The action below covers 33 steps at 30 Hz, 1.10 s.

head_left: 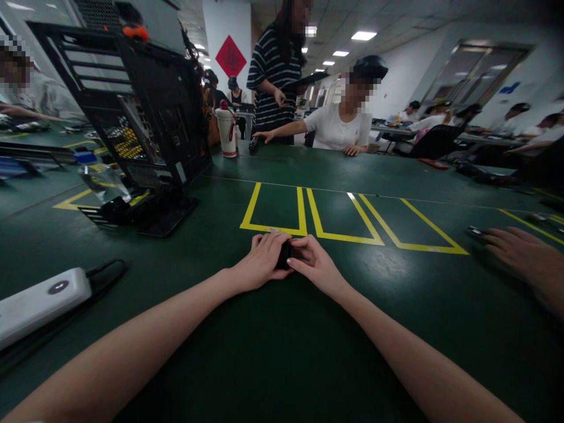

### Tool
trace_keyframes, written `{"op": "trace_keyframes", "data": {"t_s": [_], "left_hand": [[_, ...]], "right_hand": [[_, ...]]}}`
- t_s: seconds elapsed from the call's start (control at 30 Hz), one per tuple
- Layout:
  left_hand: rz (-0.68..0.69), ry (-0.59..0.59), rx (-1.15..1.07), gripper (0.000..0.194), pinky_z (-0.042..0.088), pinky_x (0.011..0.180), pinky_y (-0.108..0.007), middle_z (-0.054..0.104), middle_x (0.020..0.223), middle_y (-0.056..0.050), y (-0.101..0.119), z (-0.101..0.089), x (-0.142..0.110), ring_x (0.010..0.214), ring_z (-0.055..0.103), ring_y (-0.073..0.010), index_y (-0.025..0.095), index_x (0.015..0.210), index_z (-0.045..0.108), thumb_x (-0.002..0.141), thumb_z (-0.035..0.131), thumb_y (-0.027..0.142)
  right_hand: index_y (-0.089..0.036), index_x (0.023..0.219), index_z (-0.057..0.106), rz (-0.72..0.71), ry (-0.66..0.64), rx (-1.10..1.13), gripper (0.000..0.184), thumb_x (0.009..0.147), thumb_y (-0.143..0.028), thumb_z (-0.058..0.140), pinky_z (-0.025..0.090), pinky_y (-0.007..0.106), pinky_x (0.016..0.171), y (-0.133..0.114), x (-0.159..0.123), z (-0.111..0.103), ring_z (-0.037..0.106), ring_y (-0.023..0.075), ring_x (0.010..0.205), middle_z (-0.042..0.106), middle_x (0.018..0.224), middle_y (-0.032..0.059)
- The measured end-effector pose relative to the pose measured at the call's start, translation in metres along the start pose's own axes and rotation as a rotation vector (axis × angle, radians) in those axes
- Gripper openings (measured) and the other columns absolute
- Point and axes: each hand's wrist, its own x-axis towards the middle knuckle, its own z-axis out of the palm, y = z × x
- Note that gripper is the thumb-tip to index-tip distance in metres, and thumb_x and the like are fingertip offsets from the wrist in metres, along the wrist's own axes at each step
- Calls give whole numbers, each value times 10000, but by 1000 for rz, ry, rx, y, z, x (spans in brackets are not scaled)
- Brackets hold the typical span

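Both my hands meet over a small black object [284,257] on the green table [304,346], just in front of the yellow tape frames. My left hand [263,258] wraps its far and left sides, fingers bent over the top. From the right, my right hand [316,264] pinches the same object between thumb and fingers. Most of it is hidden by my fingers, so its kind cannot be made out. Its visible face is dark and boxy.
Yellow tape outlines [275,228] mark the table ahead. An open black computer case [154,117] stands left, near a white power bank [48,299] with a cable. A white cup [227,132] stands farther back. Another person's hand [520,249] rests at right; co-workers sit opposite.
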Motion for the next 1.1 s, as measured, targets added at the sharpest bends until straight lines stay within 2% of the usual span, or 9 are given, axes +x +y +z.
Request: {"op": "trace_keyframes", "data": {"t_s": [0.13,0.37,0.6,0.73,0.83,1.0,1.1], "left_hand": [[-4,4,-10,586,307,945,-451,409,1248,-152,0,-1,0,1171,391,-284,168,1251,234,799,564,342],[-5,5,-4,602,296,952,-459,397,1263,-162,-2,2,-1,1184,372,-287,156,1258,224,798,566,341],[-23,-25,-31,585,299,948,-456,405,1247,-151,3,-4,0,1165,390,-279,168,1244,233,790,574,307],[-37,-23,-50,586,296,948,-465,402,1250,-147,3,-4,0,1171,387,-285,181,1237,238,775,584,280],[-45,-18,-64,595,297,945,-467,405,1249,-138,1,-2,0,1172,388,-290,196,1239,242,761,590,264],[-46,-27,-67,631,290,953,-471,404,1254,-132,0,-2,-1,1180,382,-291,200,1250,239,741,608,249],[-42,-31,-61,625,293,955,-466,403,1259,-134,1,-4,-1,1177,387,-286,193,1250,238,749,607,255]], "right_hand": [[-232,891,517,-28,42,-24,152,766,-234,603,516,342,825,1,-1,2,582,171,962,543,978,4],[-238,1068,478,16,40,-127,314,775,-229,591,473,395,914,-2,-1,2,503,199,1106,519,1120,40],[-240,976,500,-60,21,-98,239,766,-160,581,481,364,908,-6,-3,4,523,177,1057,494,1060,16],[-249,973,498,-49,1,-111,229,779,-138,550,497,346,882,-9,-6,5,525,168,1049,490,1055,10],[-247,980,493,-69,7,-130,254,770,-113,543,490,345,898,-8,-7,6,510,167,1064,479,1066,13],[-260,1069,454,-87,13,-142,397,736,-63,544,444,358,961,-6,-7,7,461,170,1126,460,1122,20],[-256,1047,478,-73,7,-165,346,748,-98,550,462,363,931,-7,-7,6,478,176,1096,464,1108,22]]}}
